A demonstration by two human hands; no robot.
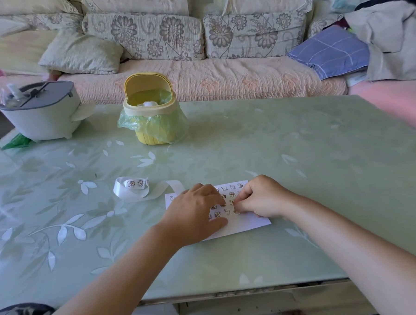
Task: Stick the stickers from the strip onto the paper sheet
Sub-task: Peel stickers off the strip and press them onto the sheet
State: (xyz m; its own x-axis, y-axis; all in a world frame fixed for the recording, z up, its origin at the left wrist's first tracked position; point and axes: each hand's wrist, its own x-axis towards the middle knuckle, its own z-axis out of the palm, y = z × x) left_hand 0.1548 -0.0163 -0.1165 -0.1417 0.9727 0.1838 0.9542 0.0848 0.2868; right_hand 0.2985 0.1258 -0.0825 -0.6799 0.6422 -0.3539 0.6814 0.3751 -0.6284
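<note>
Near the tabletop's (273, 142) front edge, both hands meet on a flat white paper sheet (249, 223).
Left hand (195, 211) lies released, straight fingers pressing the sheet; right hand (259, 198) curls its fingertips onto small cartoon stickers (232, 187), pinching or pressing I cannot tell. Glossy, curled strip (122, 188) lies just left of the sheet on smooth green leaf-patterned glass.

text: none legible | green glass worktop (299, 164), near front edge: white paper sheet (250, 223) bears small cartoon stickers (232, 187), pictures only | left of it: curled white sticker strip (131, 189), two picture stickers, too small to show letters
</note>
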